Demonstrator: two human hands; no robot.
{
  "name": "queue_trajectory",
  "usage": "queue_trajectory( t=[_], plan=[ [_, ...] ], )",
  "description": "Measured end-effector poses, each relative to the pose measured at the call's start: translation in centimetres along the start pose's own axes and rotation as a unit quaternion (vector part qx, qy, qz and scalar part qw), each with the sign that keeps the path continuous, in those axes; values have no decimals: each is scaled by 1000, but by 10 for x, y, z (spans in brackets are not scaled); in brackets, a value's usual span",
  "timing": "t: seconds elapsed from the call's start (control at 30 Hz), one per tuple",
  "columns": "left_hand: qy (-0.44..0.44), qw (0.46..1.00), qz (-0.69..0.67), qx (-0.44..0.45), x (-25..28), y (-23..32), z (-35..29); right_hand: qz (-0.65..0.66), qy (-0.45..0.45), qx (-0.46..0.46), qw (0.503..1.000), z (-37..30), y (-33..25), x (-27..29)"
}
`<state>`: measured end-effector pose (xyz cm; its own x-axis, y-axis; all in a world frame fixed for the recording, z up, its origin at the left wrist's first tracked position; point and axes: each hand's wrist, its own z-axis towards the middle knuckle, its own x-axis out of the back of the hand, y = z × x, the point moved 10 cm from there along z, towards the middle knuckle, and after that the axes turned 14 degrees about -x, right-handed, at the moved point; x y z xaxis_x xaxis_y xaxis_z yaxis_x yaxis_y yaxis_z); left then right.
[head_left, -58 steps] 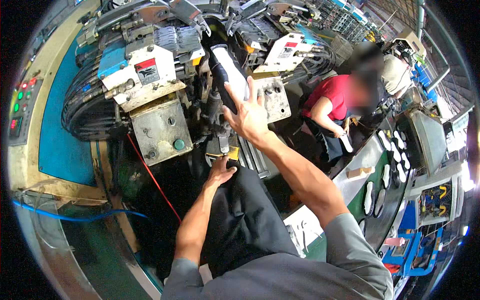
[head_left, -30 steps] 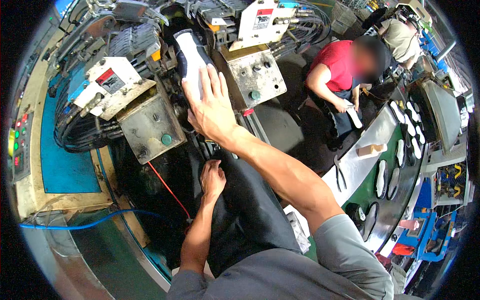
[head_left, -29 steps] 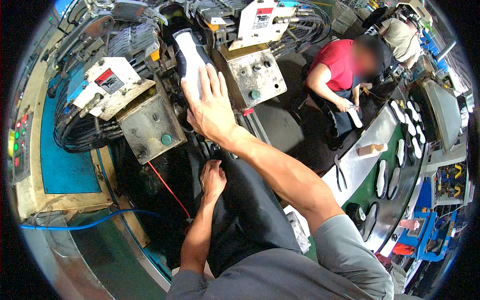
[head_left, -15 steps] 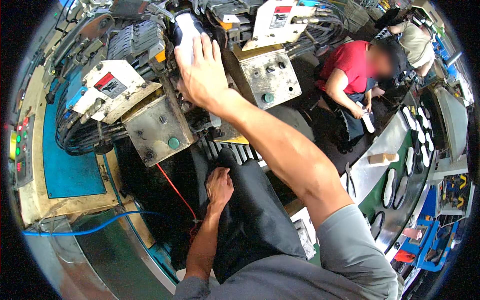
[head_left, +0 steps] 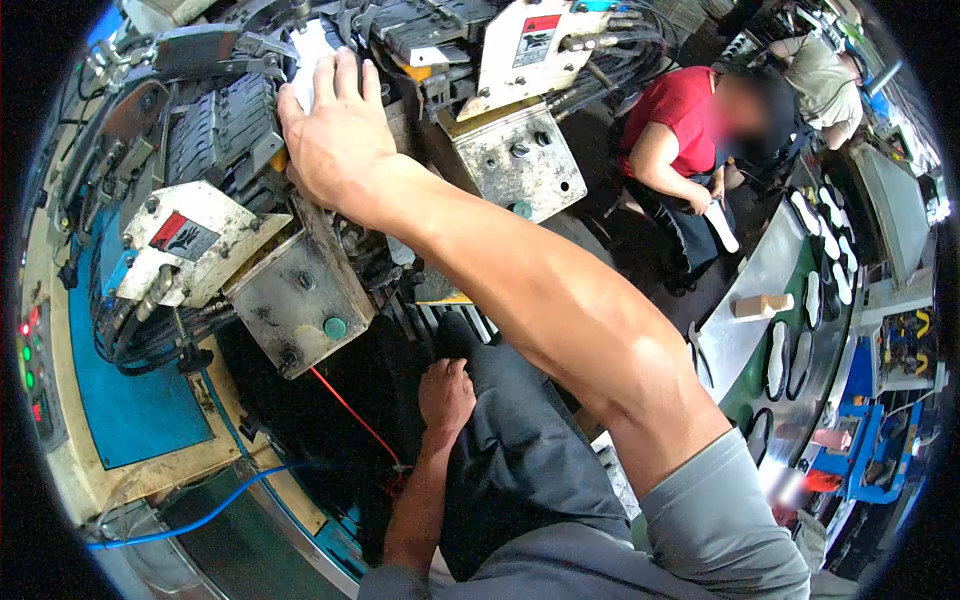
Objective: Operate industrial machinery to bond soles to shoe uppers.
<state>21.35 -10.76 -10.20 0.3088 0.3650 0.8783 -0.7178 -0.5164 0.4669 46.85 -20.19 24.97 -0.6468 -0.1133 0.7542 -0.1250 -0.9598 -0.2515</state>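
Observation:
My right hand (head_left: pixel 340 140) is stretched out over a machine at the upper left. Its fingers are spread flat on a white shoe-sole-shaped piece (head_left: pixel 312 45), which sits between two metal clamp blocks. The palm and the lower part of the piece are hidden from view. My left hand (head_left: pixel 446 396) rests on my dark trousers with its fingers curled in, and nothing shows in it.
Scuffed metal control boxes with green buttons (head_left: pixel 334 328) flank the machine. A blue hose (head_left: pixel 215 510) runs at lower left. On the right, a co-worker in red (head_left: pixel 672 125) holds a white sole beside a conveyor of soles (head_left: pixel 778 360). Pliers (head_left: pixel 699 352) lie at its edge.
The view has turned slightly, shifting the machine in the picture. My right hand appears farther left and still lies on the white piece. My left hand stays curled on my lap.

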Motion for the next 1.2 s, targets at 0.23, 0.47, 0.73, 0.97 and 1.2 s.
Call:
queue_trajectory(
  t=[0.23, 0.47, 0.73, 0.97, 1.2],
  plan=[
    [-2, 999, -46, -7, -15, 5, -4, 40, -52, -21, 998, 3, 22, 10],
    [39, 994, -85, -56, -3, -14, -14, 282, -87, -60, 953, -284, 83, 64],
    [-15, 993, 24, -118, -18, 9, -9, -96, -216, -629, 741, -811, 317, 309],
    [-65, 991, 77, -84, -24, -1, -10, -226, -86, -674, 698, -938, 439, 488],
    [-26, 970, -241, 9, -11, 1, -20, -120, -216, -681, 690, -938, 575, 462]
  ],
)
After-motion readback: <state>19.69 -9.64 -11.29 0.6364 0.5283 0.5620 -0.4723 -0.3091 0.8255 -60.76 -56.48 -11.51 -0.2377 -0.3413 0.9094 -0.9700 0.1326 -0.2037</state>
